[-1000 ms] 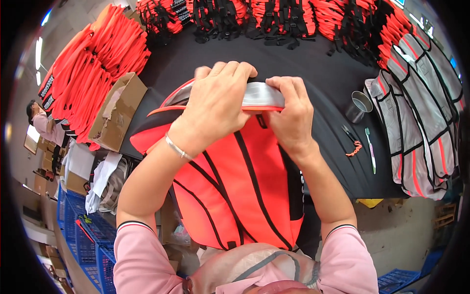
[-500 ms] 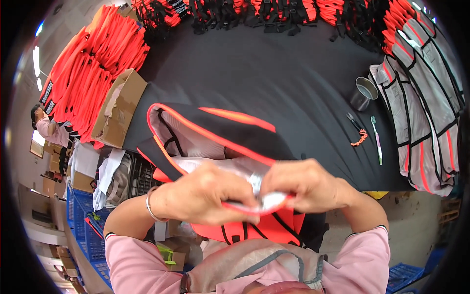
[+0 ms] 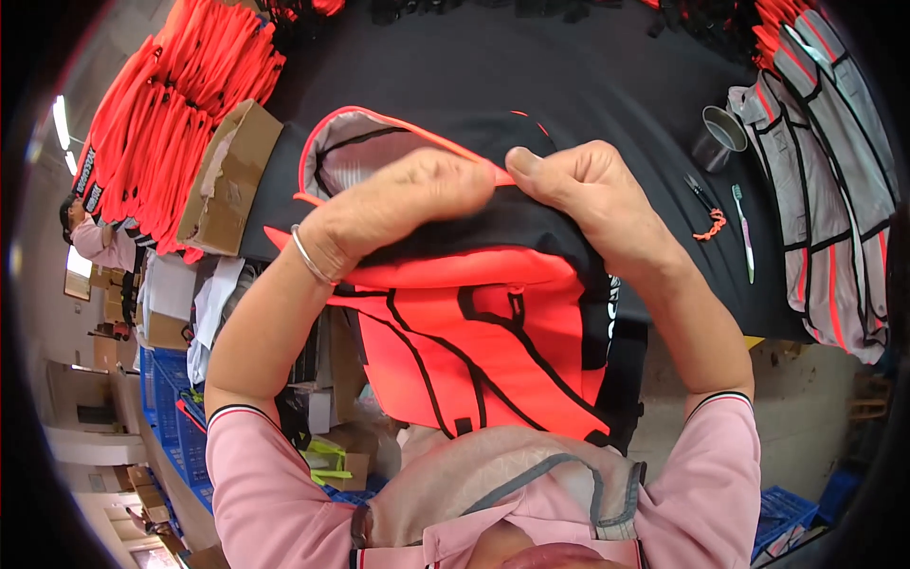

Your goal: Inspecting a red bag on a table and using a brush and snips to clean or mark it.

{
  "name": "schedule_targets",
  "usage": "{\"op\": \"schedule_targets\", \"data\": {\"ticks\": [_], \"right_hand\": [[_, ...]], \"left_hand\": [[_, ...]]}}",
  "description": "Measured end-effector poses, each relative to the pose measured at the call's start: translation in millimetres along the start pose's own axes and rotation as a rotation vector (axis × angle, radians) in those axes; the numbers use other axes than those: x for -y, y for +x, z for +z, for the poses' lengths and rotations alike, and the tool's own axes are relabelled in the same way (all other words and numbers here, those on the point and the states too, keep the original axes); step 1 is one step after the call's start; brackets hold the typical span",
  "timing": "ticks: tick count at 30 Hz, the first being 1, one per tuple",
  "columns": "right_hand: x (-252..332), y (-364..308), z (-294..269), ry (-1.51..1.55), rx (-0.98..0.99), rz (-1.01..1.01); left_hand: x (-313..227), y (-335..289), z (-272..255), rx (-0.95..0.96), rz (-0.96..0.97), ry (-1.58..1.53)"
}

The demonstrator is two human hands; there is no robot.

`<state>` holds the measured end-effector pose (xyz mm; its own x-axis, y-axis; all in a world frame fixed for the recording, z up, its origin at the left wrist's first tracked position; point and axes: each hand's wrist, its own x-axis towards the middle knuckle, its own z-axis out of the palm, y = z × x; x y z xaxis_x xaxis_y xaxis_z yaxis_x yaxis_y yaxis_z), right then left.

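Across a wide, black, cloth-covered tabletop [image 3: 445, 71], the work in hand looks partway along. The bag being handled seems fully put together, with panels joined and trim on, but its mouth lies open and its rim is between two hands; how much is left to do on it cannot be told. Left of the bag rises a tall heap of folded orange-red fabric pieces [image 3: 175, 142], and right of it lies a layered pile of grey fabric panels edged in black [image 3: 825, 190]; whether either is done or waiting does not show.

The bag itself, an orange-red fabric backpack with black trim [image 3: 474, 332], sits over the tabletop's near edge, its lower part reaching toward the person's body. It looks soft and slumped: slanting black strips cross the orange-red panel, the side is black, and a greyish lining shows inside the mouth, bordered by thin orange binding.

An open brown cardboard box [image 3: 232, 180] stands left of the backpack. At the backpack's rim, the left hand [image 3: 408, 194] has its fingers pinched on the binding; the right hand's [image 3: 583, 185] fingers appear clamped on it just beside. Right of the backpack are a cylindrical metal cup [image 3: 718, 137], a slim toothbrush [image 3: 743, 232] and small dark snips with an orange cord [image 3: 703, 204].
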<state>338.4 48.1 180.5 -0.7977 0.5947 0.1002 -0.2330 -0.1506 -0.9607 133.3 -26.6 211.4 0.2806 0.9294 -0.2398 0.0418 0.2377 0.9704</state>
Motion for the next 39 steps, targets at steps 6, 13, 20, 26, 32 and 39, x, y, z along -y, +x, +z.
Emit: {"op": "schedule_targets", "data": {"ticks": [6,13,20,26,32,39], "right_hand": [[-19,18,-20,-0.182,-0.203,-0.071],[-26,21,-23,-0.366,-0.276,-0.173],[-24,18,-23,-0.529,-0.34,-0.238],[-21,6,-23,-0.538,-0.419,-0.248],[-28,11,-19,-0.577,-0.315,-0.214],[-49,42,-38,-0.608,-0.396,-0.307]], "left_hand": [[12,8,17,0.099,-0.066,-0.071],[23,9,22,0.039,-0.109,-0.202],[12,17,19,0.097,-0.181,0.029],[18,16,40,-0.013,-0.077,-0.124],[35,15,38,0.1,0.005,0.032],[27,30,33,0.09,0.087,0.258]]}}
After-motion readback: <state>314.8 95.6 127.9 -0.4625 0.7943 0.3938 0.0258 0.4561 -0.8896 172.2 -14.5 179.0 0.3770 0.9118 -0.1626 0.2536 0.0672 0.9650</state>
